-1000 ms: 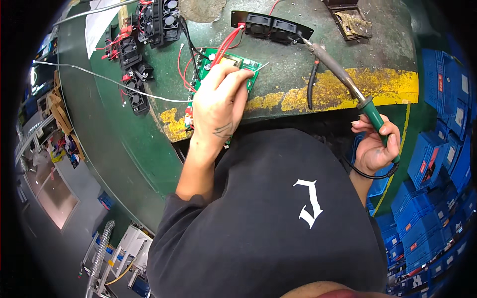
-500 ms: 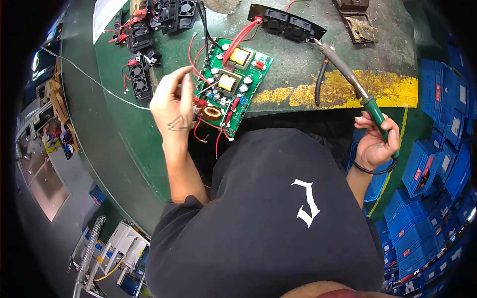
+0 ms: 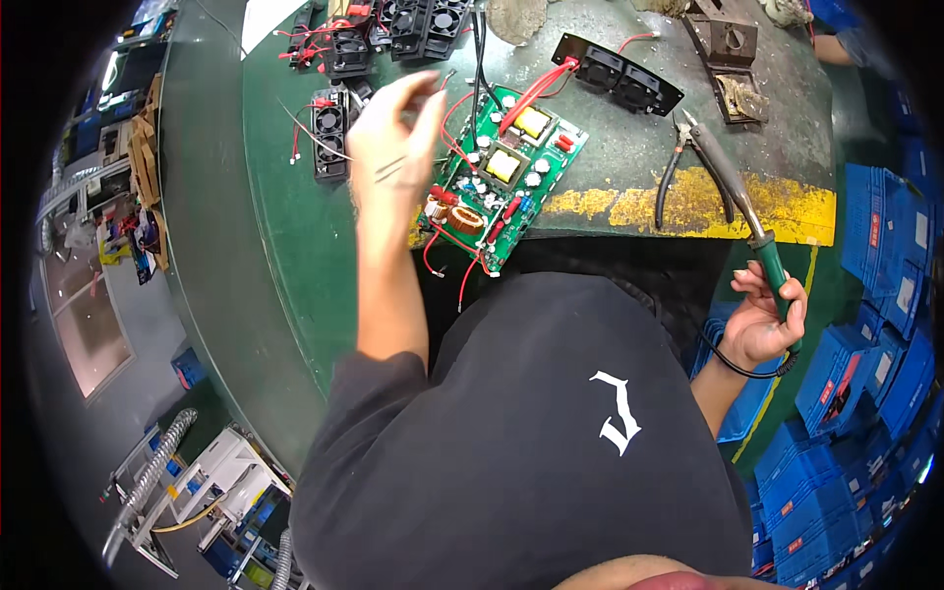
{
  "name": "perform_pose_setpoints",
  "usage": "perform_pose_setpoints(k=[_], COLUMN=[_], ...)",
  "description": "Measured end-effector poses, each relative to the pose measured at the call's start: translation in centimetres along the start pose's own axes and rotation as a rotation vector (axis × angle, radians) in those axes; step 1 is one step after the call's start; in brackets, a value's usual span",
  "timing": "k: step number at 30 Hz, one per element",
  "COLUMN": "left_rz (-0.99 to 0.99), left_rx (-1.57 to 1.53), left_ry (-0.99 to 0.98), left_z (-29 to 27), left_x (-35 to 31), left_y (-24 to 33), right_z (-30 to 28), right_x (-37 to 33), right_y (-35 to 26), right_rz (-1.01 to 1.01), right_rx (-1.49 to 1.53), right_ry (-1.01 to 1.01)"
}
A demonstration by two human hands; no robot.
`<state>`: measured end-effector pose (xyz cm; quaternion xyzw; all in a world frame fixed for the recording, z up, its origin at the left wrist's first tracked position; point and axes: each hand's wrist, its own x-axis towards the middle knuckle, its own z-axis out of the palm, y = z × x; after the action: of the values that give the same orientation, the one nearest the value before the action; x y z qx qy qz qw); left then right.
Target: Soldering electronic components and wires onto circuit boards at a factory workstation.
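Note:
My right hand (image 3: 765,324) is wrapped round the green handle of a soldering iron (image 3: 726,175). Its tip points away from me, just above the pliers (image 3: 668,185) on the bench. My left hand (image 3: 395,147) is raised by the left edge of a green circuit board (image 3: 543,187), with a thin strand of solder wire (image 3: 300,124) running into its curled fingers. Yellow-wrapped transformers, a copper coil and red leads sit on the board. Red wires link it to a black panel with two fans (image 3: 618,77) behind it.
More black fan units (image 3: 330,133) with red leads lie at the far left. A rusty metal stand (image 3: 723,44) holds a worn sponge (image 3: 742,101) at the back right. Another person's arm (image 3: 834,49) shows beyond. Blue crates (image 3: 880,226) are stacked to the right.
The view has shifted, so the bench sits farther right. My left hand has lifted away from the board, and the wire end no longer reaches over it. The iron stays in my right hand.

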<state>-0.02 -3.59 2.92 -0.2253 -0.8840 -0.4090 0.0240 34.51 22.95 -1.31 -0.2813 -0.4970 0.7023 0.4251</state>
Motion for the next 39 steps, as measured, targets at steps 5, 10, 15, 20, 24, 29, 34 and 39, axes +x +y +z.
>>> perform_pose_setpoints(k=[5, 10, 15, 20, 24, 29, 34, 39], left_rz=[0.135, 0.193, -0.155, -0.112, -0.121, -0.034, 0.067, 0.223], left_rx=[0.035, -0.019, -0.575, -0.403, -0.397, -0.047, 0.113, 0.057], left_ry=[-0.028, -0.002, -0.023, -0.092, -0.154, -0.214, -0.317, -0.346], left_z=[4.7, 5.8, 5.9, 5.8, 4.9, 4.9, 5.9, 7.1], left_x=[2.1, 3.1, 3.0, 3.5, 2.6, 3.0, 3.1, 3.4], left_y=[-0.4, -2.4, -2.2, -1.4, -1.2, -1.1, -1.3, -2.7], right_z=[0.0, -1.2, -1.9, -1.9, -2.1, -2.3, -2.3, -2.7], right_x=[-1.4, -2.7, -2.9, -2.5, -2.6, -2.7, -3.2, -3.4], right_y=[-0.8, -1.2, -1.2, -1.5, -1.7, -1.5, -1.6, -1.4], right_rz=[-0.046, -0.051, -0.061, -0.067, -0.101, -0.089, -0.098, -0.094], right_rx=[0.052, 0.015, 0.021, 0.042, 0.041, 0.051, 0.041, 0.024], right_ry=[-0.024, 0.045, 0.059, 0.006, 0.004, 0.015, 0.036, 0.077])
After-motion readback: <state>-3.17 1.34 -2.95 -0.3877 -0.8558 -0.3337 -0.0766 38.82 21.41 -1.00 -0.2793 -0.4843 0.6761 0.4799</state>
